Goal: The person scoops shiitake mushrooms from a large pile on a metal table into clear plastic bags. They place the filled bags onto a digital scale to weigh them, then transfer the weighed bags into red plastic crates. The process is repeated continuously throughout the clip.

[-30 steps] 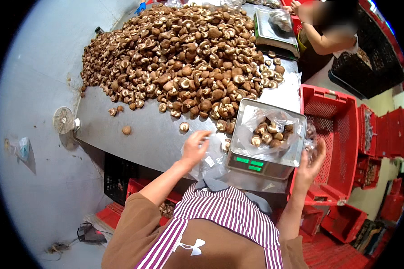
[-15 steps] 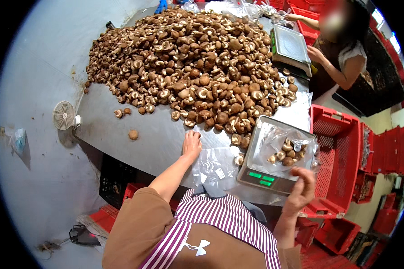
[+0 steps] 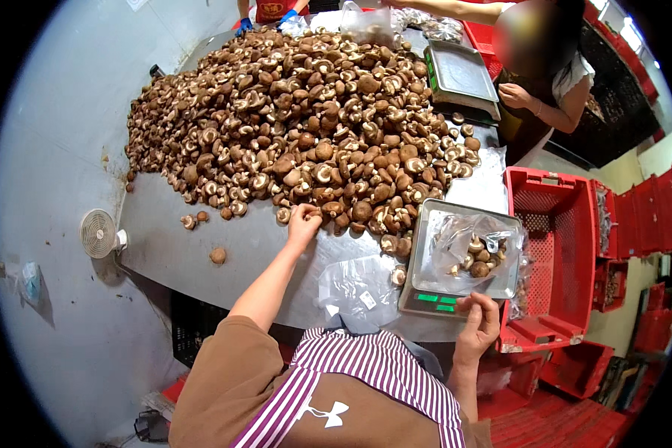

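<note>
At the near edge of a big heap of brown shiitake mushrooms [image 3: 276,127], my left hand [image 3: 304,224] has its fingers curled in against the mushrooms. Whatever is between them is hidden. My right hand [image 3: 479,325] hovers by the front right corner of the scale [image 3: 418,280], fingers bent together, nothing visible in them. On the scale's metal pan lies an open clear plastic bag [image 3: 455,243] with several mushrooms [image 3: 479,267] inside. Flat clear bags [image 3: 358,287] rest on the table between my hands, beside a single mushroom [image 3: 399,275].
A red crate [image 3: 552,254] stands right of the scale. Across the metal table [image 3: 164,216], a person [image 3: 549,104] stands beside a second scale [image 3: 463,71]; blue-gloved hands [image 3: 287,19] show at the far end. A small fan [image 3: 98,233] is at the left edge.
My left hand has reached in to the mushrooms, its fingers curling. My right hand has drawn back slightly left and down from the pan. Across the table, the person's arm now stretches left.
</note>
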`<control>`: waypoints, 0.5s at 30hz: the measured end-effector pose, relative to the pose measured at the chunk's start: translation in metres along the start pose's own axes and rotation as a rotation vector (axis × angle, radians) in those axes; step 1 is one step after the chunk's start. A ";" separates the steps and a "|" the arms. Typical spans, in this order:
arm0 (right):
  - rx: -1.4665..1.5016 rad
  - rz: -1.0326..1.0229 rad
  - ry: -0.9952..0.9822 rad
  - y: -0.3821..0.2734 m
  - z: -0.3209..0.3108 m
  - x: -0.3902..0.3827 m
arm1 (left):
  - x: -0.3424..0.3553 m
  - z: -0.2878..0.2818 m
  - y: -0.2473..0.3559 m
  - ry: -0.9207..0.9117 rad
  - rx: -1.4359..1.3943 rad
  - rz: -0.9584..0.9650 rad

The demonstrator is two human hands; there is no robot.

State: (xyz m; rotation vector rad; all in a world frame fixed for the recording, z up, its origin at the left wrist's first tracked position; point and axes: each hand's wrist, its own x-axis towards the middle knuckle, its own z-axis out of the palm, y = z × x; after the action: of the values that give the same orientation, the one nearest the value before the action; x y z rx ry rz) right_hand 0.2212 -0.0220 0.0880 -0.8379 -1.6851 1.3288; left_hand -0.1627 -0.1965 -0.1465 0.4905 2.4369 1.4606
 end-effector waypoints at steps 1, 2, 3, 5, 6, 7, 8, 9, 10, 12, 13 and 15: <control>-0.027 0.019 0.032 0.005 -0.005 -0.003 | -0.005 -0.006 0.021 -0.103 -0.326 -0.225; -0.053 0.039 0.062 0.008 -0.008 -0.006 | -0.011 -0.013 0.044 -0.203 -0.647 -0.458; -0.056 0.053 0.056 0.008 -0.010 -0.009 | -0.016 -0.025 0.050 -0.210 -0.806 -0.494; -0.080 0.088 0.065 0.009 -0.011 -0.013 | -0.025 -0.027 0.075 -0.271 -1.017 -0.505; -0.068 0.094 0.056 0.010 -0.012 -0.015 | -0.032 -0.030 0.095 -0.301 -1.121 -0.506; -0.066 0.095 0.061 0.010 -0.012 -0.015 | -0.038 -0.029 0.125 -0.403 -1.123 -0.482; -0.066 0.097 0.070 0.009 -0.011 -0.015 | -0.046 -0.028 0.158 -0.470 -1.069 -0.408; -0.098 0.064 0.041 0.006 -0.011 -0.011 | -0.054 -0.026 0.189 -0.565 -0.997 -0.312; -0.087 0.036 0.037 0.009 -0.012 -0.010 | -0.061 -0.020 0.217 -0.667 -0.929 -0.216; -0.096 0.012 0.060 0.015 -0.018 -0.007 | -0.075 -0.002 0.276 -0.854 -0.704 -0.046; -0.093 0.002 0.080 0.013 -0.019 -0.005 | -0.081 0.011 0.298 -0.949 -0.665 0.054; -0.085 -0.018 0.100 0.006 -0.020 -0.003 | -0.095 0.046 0.331 -0.944 -0.480 0.399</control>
State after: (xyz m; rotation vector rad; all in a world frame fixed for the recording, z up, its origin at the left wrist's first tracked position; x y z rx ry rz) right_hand 0.2406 -0.0147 0.0840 -0.9215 -1.6769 1.1907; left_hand -0.0078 -0.0540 0.1297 1.2399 1.2586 1.4081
